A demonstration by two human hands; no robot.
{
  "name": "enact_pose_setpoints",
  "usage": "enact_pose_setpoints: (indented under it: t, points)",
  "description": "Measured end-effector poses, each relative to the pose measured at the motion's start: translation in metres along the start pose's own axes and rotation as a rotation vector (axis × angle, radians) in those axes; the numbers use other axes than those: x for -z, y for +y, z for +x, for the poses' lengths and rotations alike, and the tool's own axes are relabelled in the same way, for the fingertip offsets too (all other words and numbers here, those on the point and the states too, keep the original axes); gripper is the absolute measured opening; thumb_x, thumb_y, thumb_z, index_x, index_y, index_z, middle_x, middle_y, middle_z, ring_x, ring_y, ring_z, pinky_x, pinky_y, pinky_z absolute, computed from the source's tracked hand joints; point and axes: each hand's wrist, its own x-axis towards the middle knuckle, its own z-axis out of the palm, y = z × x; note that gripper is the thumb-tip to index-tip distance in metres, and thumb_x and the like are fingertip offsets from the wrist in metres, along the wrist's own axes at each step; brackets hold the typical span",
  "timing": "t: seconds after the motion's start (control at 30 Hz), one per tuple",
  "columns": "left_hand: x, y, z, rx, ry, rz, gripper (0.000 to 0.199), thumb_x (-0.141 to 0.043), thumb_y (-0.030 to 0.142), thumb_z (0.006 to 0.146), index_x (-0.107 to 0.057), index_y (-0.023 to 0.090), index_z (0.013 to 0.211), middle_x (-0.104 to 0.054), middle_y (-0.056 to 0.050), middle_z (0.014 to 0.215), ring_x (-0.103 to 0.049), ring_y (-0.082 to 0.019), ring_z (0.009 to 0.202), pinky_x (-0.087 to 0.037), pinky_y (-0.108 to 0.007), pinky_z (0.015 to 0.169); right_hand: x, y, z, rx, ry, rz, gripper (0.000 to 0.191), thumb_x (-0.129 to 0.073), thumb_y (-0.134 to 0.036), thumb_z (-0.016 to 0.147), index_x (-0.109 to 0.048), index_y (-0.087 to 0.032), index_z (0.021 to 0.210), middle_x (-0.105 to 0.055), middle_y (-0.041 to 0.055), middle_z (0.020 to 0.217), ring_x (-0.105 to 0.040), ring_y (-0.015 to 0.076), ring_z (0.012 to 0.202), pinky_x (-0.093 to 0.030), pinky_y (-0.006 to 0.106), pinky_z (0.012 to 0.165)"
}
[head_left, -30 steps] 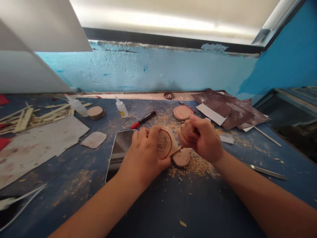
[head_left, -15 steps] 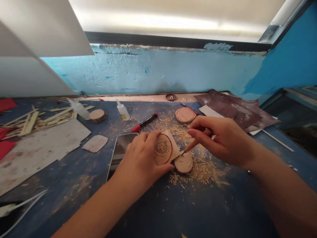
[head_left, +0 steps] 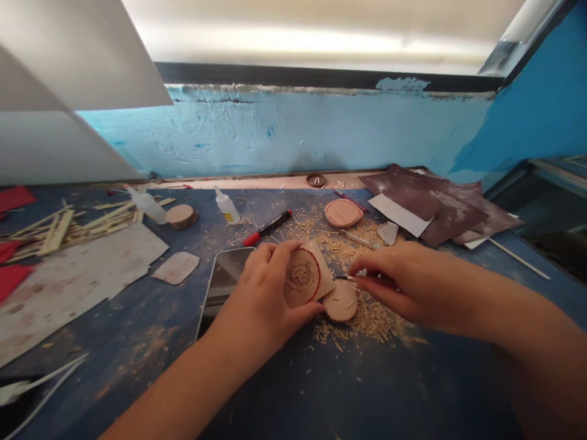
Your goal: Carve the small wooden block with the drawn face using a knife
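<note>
My left hand [head_left: 268, 290] is closed around a pale wooden piece [head_left: 324, 278], which bears a red circle outline and a dark line drawing of an animal's face. Its thumb presses along the near edge, and the piece is tilted. In my right hand [head_left: 389, 281] is a thin carving tool [head_left: 340, 277], pinched between the fingers; its dark tip lies close to the right edge of the wooden piece. The fingers hide most of the handle. Just below the tip sits a round wood slice [head_left: 342, 304] with curled chips on it, partly under the piece.
Wood shavings [head_left: 376, 318] spread around the slice. Behind lie a red marker [head_left: 268, 228], a glue bottle [head_left: 227, 206], a red-marked wood slice [head_left: 343, 212] and a slim wooden stick [head_left: 360, 239]. Sandpaper sheets [head_left: 413, 195] are at right, a phone [head_left: 221, 278] at left.
My right hand has turned and dropped slightly, so the tool lies flatter and its tip has shifted up a little. The stick and a white scrap behind it now show. My left hand stays put.
</note>
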Motion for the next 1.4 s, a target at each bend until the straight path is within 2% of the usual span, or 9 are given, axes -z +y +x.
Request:
enact_pose_setpoints:
  t: [0.07,0.2,0.4,0.67,0.8,0.9,1.03,1.17,1.4]
  points:
    - [0.001,0.002,0.0,0.016,0.002,-0.016,0.083,-0.086,0.046,0.072,-0.048,0.026,0.143,-0.054,-0.01,0.134,-0.054,-0.033,0.131,-0.043,-0.055,0.117,0.0,0.002,0.004,0.001,0.018,-0.007,0.024,-0.052,-0.028,0.104,-0.071,-0.022,0.09,-0.074,0.0033,0.077,-0.066,0.0189,0.068,-0.041,0.031,0.06]
    - [0.002,0.007,0.002,0.047,0.075,-0.079,0.079,-0.085,0.046,0.073,-0.048,0.025,0.139,-0.057,-0.011,0.135,-0.057,-0.033,0.129,-0.045,-0.055,0.115,-0.007,0.006,0.012,0.034,0.235,0.085,0.027,-0.05,-0.033,0.106,-0.074,-0.023,0.115,-0.08,0.0085,0.1,-0.072,0.0253,0.089,-0.047,0.036,0.075]
    - [0.002,0.016,0.0,0.218,0.169,-0.469,0.087,-0.089,0.058,0.069,-0.045,0.025,0.137,-0.064,-0.013,0.131,-0.067,-0.035,0.119,-0.056,-0.053,0.1,-0.013,-0.01,0.017,-0.014,0.22,0.439,0.043,-0.068,-0.047,0.098,-0.069,-0.023,0.133,-0.079,0.0045,0.09,-0.071,0.0199,0.072,-0.049,0.03,0.059]
    - [0.007,0.026,0.0,0.283,0.039,-0.987,0.071,-0.085,0.053,0.08,-0.048,0.023,0.133,-0.073,-0.009,0.126,-0.071,-0.025,0.114,-0.059,-0.036,0.092,-0.019,-0.008,0.026,-0.061,0.397,0.807,0.032,-0.074,-0.043,0.093,-0.072,-0.019,0.115,-0.08,0.0079,0.098,-0.075,0.0225,0.085,-0.058,0.033,0.069]
    - [0.01,0.027,0.004,0.235,0.006,-1.038,0.042,-0.072,0.056,0.091,-0.067,0.017,0.105,-0.077,-0.008,0.104,-0.072,-0.022,0.098,-0.057,-0.031,0.085,-0.022,0.003,0.033,-0.046,0.481,0.824,0.028,-0.07,-0.039,0.097,-0.072,-0.018,0.115,-0.078,0.01,0.113,-0.074,0.0235,0.097,-0.059,0.035,0.078]
    - [0.01,0.031,0.002,0.286,-0.165,-1.077,0.036,-0.072,0.052,0.092,-0.073,0.016,0.092,-0.076,-0.004,0.086,-0.071,-0.019,0.083,-0.057,-0.03,0.078,-0.026,0.003,0.034,-0.048,0.441,0.784,0.025,-0.069,-0.039,0.097,-0.074,-0.019,0.111,-0.079,0.0073,0.1,-0.072,0.0207,0.082,-0.055,0.033,0.068]
    - [0.004,0.034,-0.002,0.383,-0.341,-1.161,0.034,-0.078,0.043,0.087,-0.073,0.017,0.109,-0.078,-0.005,0.091,-0.075,-0.02,0.085,-0.061,-0.033,0.079,-0.031,-0.006,0.033,-0.029,0.344,0.728,0.021,-0.069,-0.036,0.097,-0.076,-0.02,0.109,-0.077,0.0032,0.086,-0.066,0.0165,0.069,-0.049,0.029,0.059]
    - [-0.005,0.029,0.0,0.451,-0.306,-1.136,0.047,-0.085,0.033,0.079,-0.07,0.018,0.121,-0.077,-0.004,0.089,-0.075,-0.02,0.08,-0.061,-0.033,0.07,-0.035,-0.009,0.034,0.001,0.331,0.697,0.02,-0.065,-0.032,0.099,-0.075,-0.019,0.111,-0.078,0.0034,0.091,-0.067,0.0149,0.07,-0.05,0.028,0.062]
    - [-0.006,0.027,0.0,0.449,-0.316,-1.18,0.044,-0.088,0.033,0.076,-0.071,0.018,0.114,-0.078,-0.006,0.091,-0.075,-0.02,0.081,-0.062,-0.032,0.071,-0.038,-0.002,0.037,-0.017,0.446,0.704,0.025,-0.068,-0.031,0.096,-0.065,-0.021,0.119,-0.075,0.0062,0.106,-0.071,0.0179,0.082,-0.055,0.031,0.071]
